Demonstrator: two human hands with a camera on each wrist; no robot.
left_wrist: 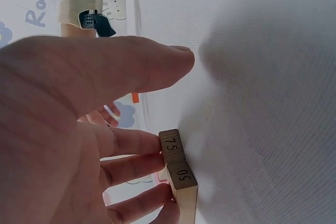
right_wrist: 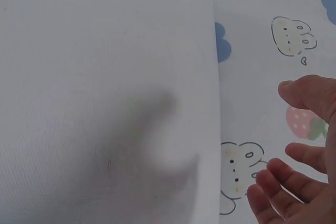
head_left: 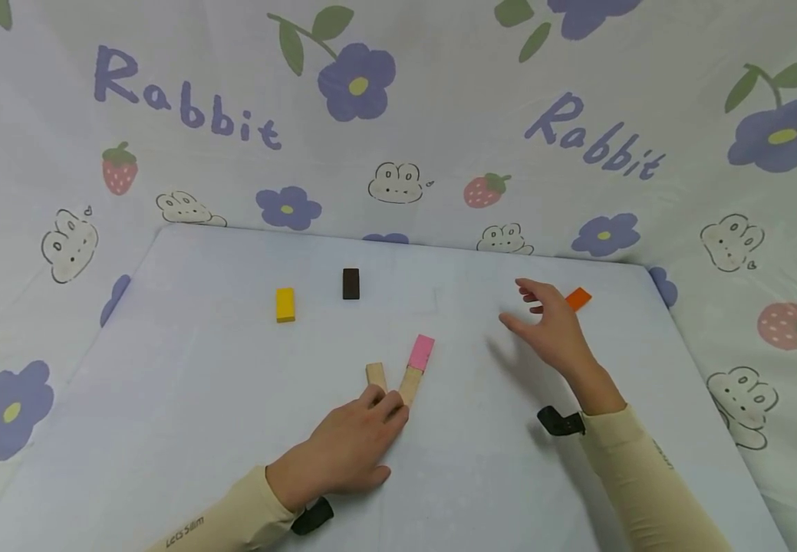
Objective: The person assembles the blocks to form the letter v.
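Two plain wooden blocks stand in a narrow V, the left one (head_left: 376,374) and the right one (head_left: 410,383); a pink block (head_left: 422,353) continues the right one end to end. My left hand (head_left: 350,441) lies over the near ends of the wooden blocks, fingertips against them and thumb held apart. In the left wrist view, dark printed digits show on the end faces of the wooden blocks (left_wrist: 182,176). My right hand (head_left: 550,326) hovers above the table with loosely bent, spread fingers and nothing in it. An orange block (head_left: 580,299) lies just beyond it, partly hidden.
A yellow block (head_left: 285,305) and a dark brown block (head_left: 350,284) lie farther back on the white table (head_left: 184,383). Behind the table's back edge hangs a cloth (head_left: 439,100) printed with rabbits, flowers and strawberries. Each wrist carries a black camera (head_left: 560,422).
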